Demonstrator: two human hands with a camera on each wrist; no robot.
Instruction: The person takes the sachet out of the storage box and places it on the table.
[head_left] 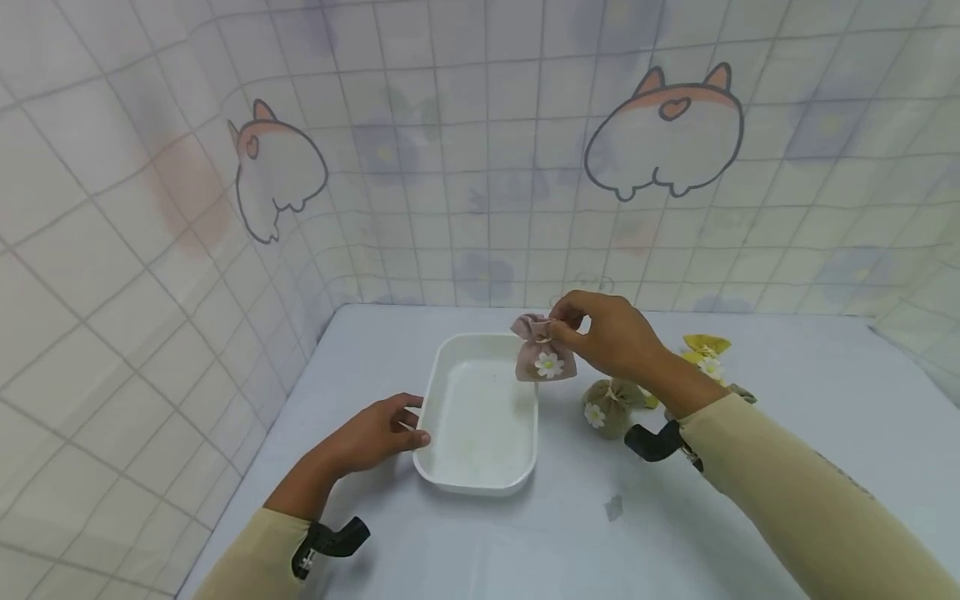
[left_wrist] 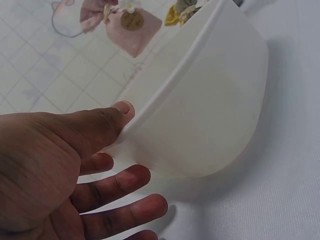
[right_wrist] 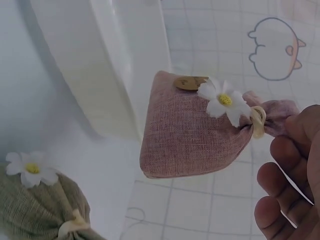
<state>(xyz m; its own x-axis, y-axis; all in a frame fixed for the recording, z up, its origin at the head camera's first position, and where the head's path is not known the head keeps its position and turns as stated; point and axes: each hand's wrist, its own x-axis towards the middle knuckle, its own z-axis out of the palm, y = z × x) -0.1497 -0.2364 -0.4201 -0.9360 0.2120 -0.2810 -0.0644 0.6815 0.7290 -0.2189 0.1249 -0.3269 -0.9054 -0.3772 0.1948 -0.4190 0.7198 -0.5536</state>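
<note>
My right hand (head_left: 611, 337) pinches a pink cloth sachet (head_left: 531, 367) by its gathered top, holding it up over the right rim of a white plastic tray (head_left: 480, 487). The sachet (right_wrist: 192, 130) carries a white daisy, a small brown tag and a cream tie at its neck. At the tray's left side, my left hand (head_left: 375, 435) holds the rim. In the left wrist view its thumb lies on the rim of the tray (left_wrist: 200, 100), with the other fingers loosely spread beside the outer wall. The tray's inside shows bare in the head view.
Right of the tray lies a green sachet (head_left: 617, 410) with a daisy, its tied neck turned sideways. Behind the right forearm sits a yellow sachet (head_left: 707, 343), partly hidden. A small grey patch (head_left: 614, 507) marks the white tabletop. A tile-patterned curtain (head_left: 465, 208) borders the table's back and left.
</note>
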